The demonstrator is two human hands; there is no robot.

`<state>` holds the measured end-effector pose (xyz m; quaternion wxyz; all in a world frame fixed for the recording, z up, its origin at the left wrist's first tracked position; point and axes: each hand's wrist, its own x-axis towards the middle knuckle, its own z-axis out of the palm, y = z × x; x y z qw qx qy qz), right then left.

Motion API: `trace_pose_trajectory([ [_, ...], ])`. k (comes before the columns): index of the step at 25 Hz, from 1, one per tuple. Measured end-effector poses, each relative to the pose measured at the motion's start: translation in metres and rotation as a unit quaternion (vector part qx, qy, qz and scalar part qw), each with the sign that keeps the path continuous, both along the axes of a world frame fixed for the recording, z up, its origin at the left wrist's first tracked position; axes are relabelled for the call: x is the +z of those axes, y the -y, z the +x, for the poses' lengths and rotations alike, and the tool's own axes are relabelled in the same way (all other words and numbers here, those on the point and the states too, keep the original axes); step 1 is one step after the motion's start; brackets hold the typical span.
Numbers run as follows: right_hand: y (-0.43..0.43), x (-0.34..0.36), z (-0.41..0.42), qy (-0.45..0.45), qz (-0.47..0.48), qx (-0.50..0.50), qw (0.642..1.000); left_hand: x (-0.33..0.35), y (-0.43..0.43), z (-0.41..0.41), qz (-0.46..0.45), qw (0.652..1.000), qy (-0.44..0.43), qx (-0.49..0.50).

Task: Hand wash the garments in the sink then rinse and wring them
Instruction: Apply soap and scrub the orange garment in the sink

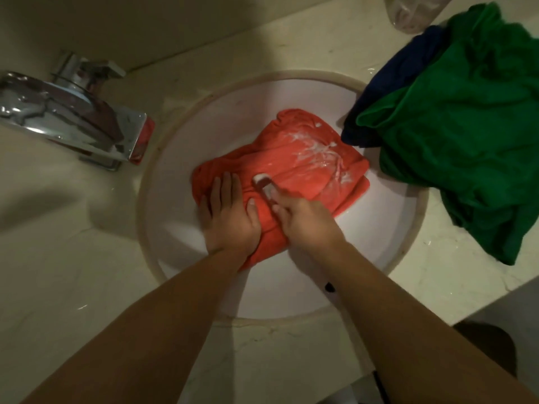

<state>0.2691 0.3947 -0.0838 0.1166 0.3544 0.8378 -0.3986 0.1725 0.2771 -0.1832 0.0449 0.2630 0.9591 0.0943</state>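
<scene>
Seen from the head camera, looking straight down: a round white sink (204, 126) is set into a pale marble counter (73, 272). An orange-red garment (291, 158) lies folded in the middle of the basin, with white streaks of lather (320, 153) on its far right part. The left hand (230, 211) lies flat on the near left of the cloth, fingers straight and slightly spread, pressing it down. The right hand (306, 221), just beside it, pinches a small white bar of soap (262, 183) between curled fingers and thumb, the bar's tip touching the fabric. A chrome tap (67, 112) stands at the left; no water can be seen running from it. On the counter to the right, a green garment (466, 135) is heaped over a dark blue garment (390, 83), and both hang over the sink's rim. A clear container (414, 13) sits at the top edge, too blurred to identify. This looks like the soaping step on the first garment, with rinsing and wringing not yet done. The wet bar could slip out of that narrow pinch. The cloth could bunch and slide if the flat hand eases its pressure. The overhanging pile could slip into the basin if nudged.
</scene>
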Motion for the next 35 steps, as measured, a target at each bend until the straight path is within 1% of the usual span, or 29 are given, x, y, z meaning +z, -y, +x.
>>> trace_pose_trajectory([
  [2, -0.036, 0.001, 0.015, 0.043, 0.033, -0.094, 0.994, -0.001, 0.000, -0.001, 0.004, 1.000, 0.003, 0.004],
  [4, -0.076, 0.009, 0.027, 0.078, 0.095, -0.190, 0.974, 0.000, 0.000, 0.001, 0.006, 1.000, -0.002, 0.001],
  [5, -0.082, 0.008, 0.024, 0.072, 0.110, -0.195, 0.972, 0.000, -0.001, 0.000, 0.006, 1.000, -0.005, -0.001],
  [6, -0.075, 0.007, 0.011, 0.040, 0.121, -0.162, 0.979, 0.000, 0.000, 0.000, 0.005, 1.000, -0.004, 0.000],
  [7, -0.056, 0.004, -0.005, 0.002, 0.108, -0.086, 0.990, 0.000, 0.000, 0.000, 0.003, 1.000, -0.003, 0.000],
  [8, -0.033, -0.003, -0.018, -0.016, 0.074, 0.008, 0.997, -0.001, 0.000, 0.000, 0.000, 1.000, -0.002, 0.001],
  [9, -0.018, -0.012, -0.024, -0.018, 0.037, 0.078, 0.996, -0.001, 0.000, 0.001, -0.003, 1.000, -0.001, 0.000],
  [10, -0.021, -0.017, -0.024, -0.017, 0.029, 0.103, 0.994, -0.002, 0.000, 0.000, -0.005, 1.000, 0.004, -0.001],
  [11, -0.040, -0.020, -0.020, 0.000, 0.054, 0.083, 0.995, -0.002, 0.000, -0.001, -0.005, 1.000, 0.011, -0.002],
  [13, -0.089, -0.018, -0.003, 0.059, 0.097, -0.065, 0.991, -0.001, 0.001, 0.000, 0.003, 1.000, 0.020, -0.002],
  [14, -0.101, -0.014, 0.003, 0.071, 0.112, -0.123, 0.984, 0.000, 0.000, 0.001, 0.006, 1.000, 0.018, -0.002],
  [15, -0.099, -0.013, 0.001, 0.064, 0.125, -0.142, 0.980, -0.001, 0.000, 0.001, 0.006, 1.000, 0.011, 0.002],
  [16, -0.083, -0.012, -0.008, 0.033, 0.131, -0.110, 0.985, -0.001, -0.001, 0.000, 0.006, 1.000, 0.006, 0.007],
  [17, -0.056, -0.014, -0.017, -0.004, 0.114, -0.028, 0.993, -0.002, -0.001, 0.000, 0.007, 1.000, 0.001, 0.010],
  [18, -0.030, -0.020, -0.021, -0.018, 0.088, 0.050, 0.995, -0.003, -0.001, 0.001, 0.010, 1.000, -0.005, 0.012],
  [19, -0.022, -0.024, -0.020, -0.018, 0.065, 0.089, 0.994, -0.005, -0.001, 0.002, 0.011, 1.000, -0.013, 0.010],
  [20, -0.034, -0.023, -0.015, -0.001, 0.068, 0.083, 0.994, -0.005, -0.001, 0.001, 0.011, 1.000, -0.013, 0.009],
  [22, -0.086, -0.023, 0.000, 0.065, 0.089, -0.046, 0.993, -0.005, -0.002, 0.000, 0.014, 1.000, -0.004, 0.007],
  [23, -0.103, -0.017, 0.006, 0.082, 0.109, -0.113, 0.984, -0.005, -0.001, 0.002, 0.014, 1.000, -0.003, 0.007],
  [24, -0.108, -0.016, 0.008, 0.081, 0.124, -0.140, 0.979, -0.005, -0.002, 0.002, 0.012, 1.000, -0.007, 0.008],
  [25, -0.097, -0.013, 0.002, 0.063, 0.128, -0.115, 0.983, -0.005, -0.003, 0.001, 0.010, 1.000, -0.008, 0.010],
  [27, -0.048, -0.018, -0.014, -0.015, 0.094, 0.040, 0.995, -0.006, -0.002, 0.002, 0.010, 1.000, -0.012, 0.010],
  [28, -0.031, -0.021, -0.017, -0.028, 0.073, 0.098, 0.992, -0.006, -0.001, 0.002, 0.010, 1.000, -0.021, 0.009],
  [29, -0.033, -0.019, -0.014, -0.025, 0.065, 0.107, 0.992, -0.005, -0.001, 0.002, 0.009, 1.000, -0.024, 0.009],
  [30, -0.053, -0.018, -0.008, -0.019, 0.066, 0.084, 0.994, -0.005, -0.002, 0.001, 0.009, 1.000, -0.018, 0.007],
  [31, -0.080, -0.019, -0.002, 0.008, 0.083, 0.039, 0.996, -0.003, -0.003, 0.001, 0.011, 1.000, -0.010, 0.006],
  [33, -0.113, -0.017, 0.005, 0.066, 0.136, -0.062, 0.987, -0.002, -0.004, 0.002, 0.011, 1.000, -0.009, 0.007],
  [34, -0.110, -0.017, 0.003, 0.067, 0.145, -0.069, 0.985, -0.001, -0.005, 0.002, 0.009, 1.000, -0.010, 0.007],
  [35, -0.092, -0.018, -0.005, 0.039, 0.141, -0.040, 0.988, -0.001, -0.005, 0.000, 0.007, 1.000, -0.007, 0.007],
])
